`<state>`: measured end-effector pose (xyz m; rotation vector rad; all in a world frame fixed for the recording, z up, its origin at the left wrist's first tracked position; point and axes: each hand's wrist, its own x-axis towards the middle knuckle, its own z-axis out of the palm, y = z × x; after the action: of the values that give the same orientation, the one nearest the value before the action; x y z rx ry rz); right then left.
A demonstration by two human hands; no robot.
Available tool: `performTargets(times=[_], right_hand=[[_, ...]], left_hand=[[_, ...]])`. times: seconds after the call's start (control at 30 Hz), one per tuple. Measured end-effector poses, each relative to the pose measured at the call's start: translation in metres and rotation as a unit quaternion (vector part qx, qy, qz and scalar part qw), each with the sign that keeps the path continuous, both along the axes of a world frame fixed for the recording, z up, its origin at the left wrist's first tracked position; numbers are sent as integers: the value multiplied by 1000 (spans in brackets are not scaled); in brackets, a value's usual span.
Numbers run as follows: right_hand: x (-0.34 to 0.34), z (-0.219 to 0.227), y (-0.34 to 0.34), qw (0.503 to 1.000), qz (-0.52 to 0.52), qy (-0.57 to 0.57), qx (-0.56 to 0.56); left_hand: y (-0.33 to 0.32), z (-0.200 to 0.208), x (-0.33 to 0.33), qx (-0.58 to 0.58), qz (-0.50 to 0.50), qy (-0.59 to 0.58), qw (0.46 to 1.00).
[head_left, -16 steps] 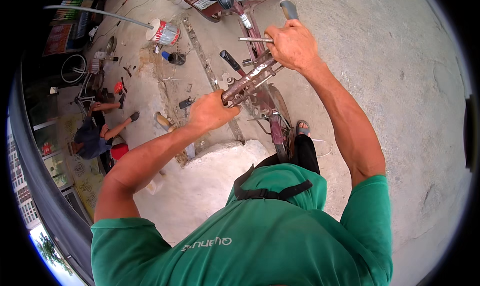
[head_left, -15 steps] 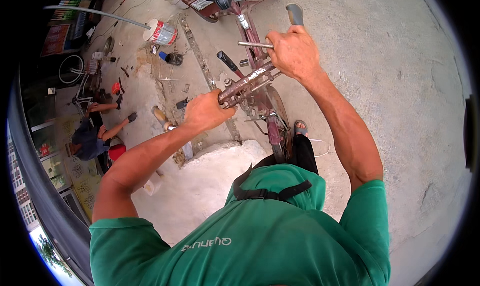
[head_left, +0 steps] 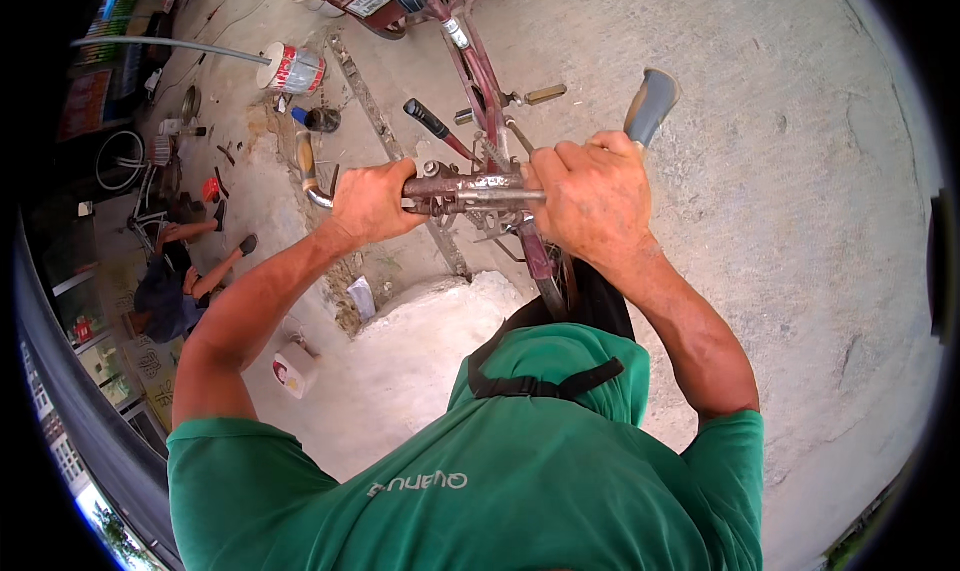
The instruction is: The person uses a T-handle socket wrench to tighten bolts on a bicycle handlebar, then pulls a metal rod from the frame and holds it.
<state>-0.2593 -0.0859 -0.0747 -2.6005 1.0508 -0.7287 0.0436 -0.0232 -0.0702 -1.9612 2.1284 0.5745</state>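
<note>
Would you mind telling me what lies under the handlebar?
Under the handlebar, the front wheel and concrete floor show. The left hand and right hand cover the bar where they grip it; the wheel's lower part is hidden behind the person's green shirt.

From up here I look down on my own green shirt and both forearms reaching forward. My left hand is wrapped around the left side of a rusty handlebar, and my right hand is clenched over the bar's right side, just short of the grey grip that sticks out past my knuckles. Beyond the bar runs the dark red bicycle frame. On the concrete ground to the left lie a white and red can, scattered tools, and a white jug. Farther left another person crouches low.
</note>
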Motion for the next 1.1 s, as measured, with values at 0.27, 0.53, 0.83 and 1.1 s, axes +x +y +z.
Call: performTargets(times=[0.27, 0.53, 0.83, 1.1], right_hand=[[64, -61, -131, 997, 65, 8, 34], [-2, 6, 33, 996, 3, 91, 4], [2, 9, 51, 999, -8, 42, 5], [51, -49, -139, 988, 141, 51, 45]], left_hand=[[12, 18, -58, 184, 309, 72, 930], [-5, -9, 13, -14, -114, 48, 992], [-23, -19, 24, -17, -157, 52, 986], [17, 7, -58, 138, 276, 7, 951]])
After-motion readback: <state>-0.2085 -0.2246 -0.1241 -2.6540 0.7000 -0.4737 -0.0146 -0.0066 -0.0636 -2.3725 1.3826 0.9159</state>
